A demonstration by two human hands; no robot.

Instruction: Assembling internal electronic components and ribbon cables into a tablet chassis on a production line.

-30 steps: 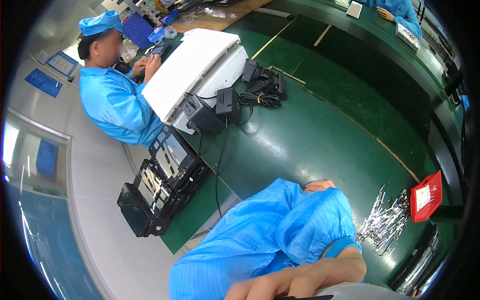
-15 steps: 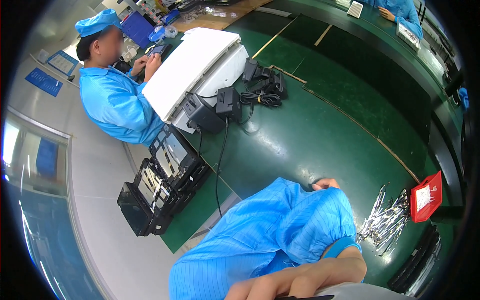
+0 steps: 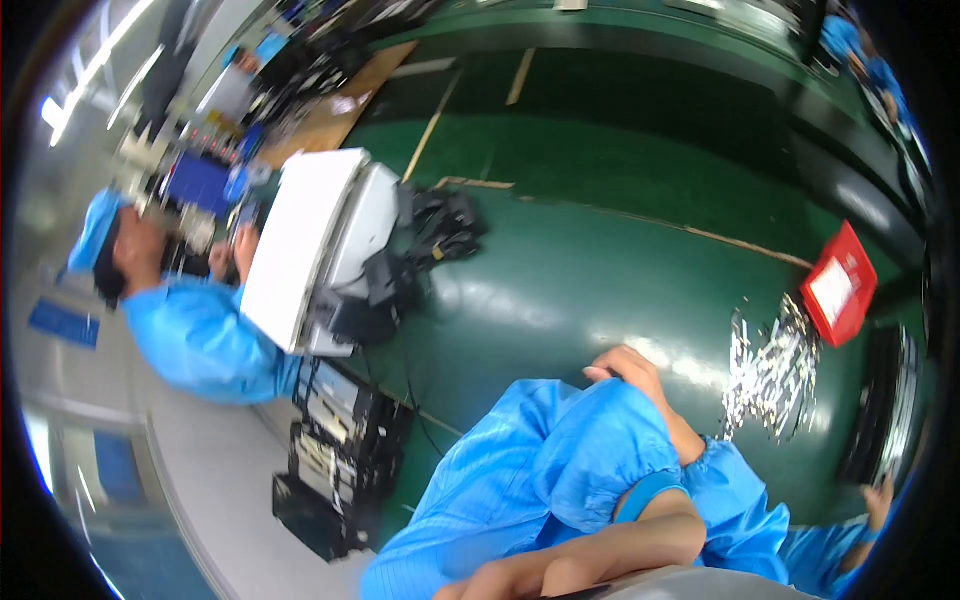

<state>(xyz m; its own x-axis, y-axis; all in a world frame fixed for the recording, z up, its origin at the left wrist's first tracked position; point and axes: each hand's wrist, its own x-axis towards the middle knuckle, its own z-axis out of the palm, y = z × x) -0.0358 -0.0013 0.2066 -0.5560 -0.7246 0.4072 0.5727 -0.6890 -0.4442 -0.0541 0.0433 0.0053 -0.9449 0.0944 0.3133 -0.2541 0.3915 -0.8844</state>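
My left hand point(image 3: 570, 562) is lifted close before the lower edge, bent back toward me, a blue band around its wrist. Its fingers are curled by a grey surface and a thin dark edge; what they grip is cut off. Beyond my left sleeve, my right hand point(image 3: 632, 372) rests low over the green bench point(image 3: 540, 300), fingers bent and pressed together, partly hidden by the sleeve. Whether it holds anything cannot be made out. To its right lies a pile of thin silver, white and black strips point(image 3: 772, 375).
A red bin point(image 3: 843, 285) leans beside the strips, near stacked long black parts point(image 3: 882, 400) with another person's hand point(image 3: 879, 503) close by. Leftward stand a white box point(image 3: 305, 235), black adapters with cables point(image 3: 375, 295) and stacked dark device frames point(image 3: 335, 440). A co-worker point(image 3: 190, 335) sits beyond them.
The view has swung, so the bench appears turned and blurred. More of my right hand and sleeve shows. Another person's hand has come into view at lower right. My left hand stays raised.
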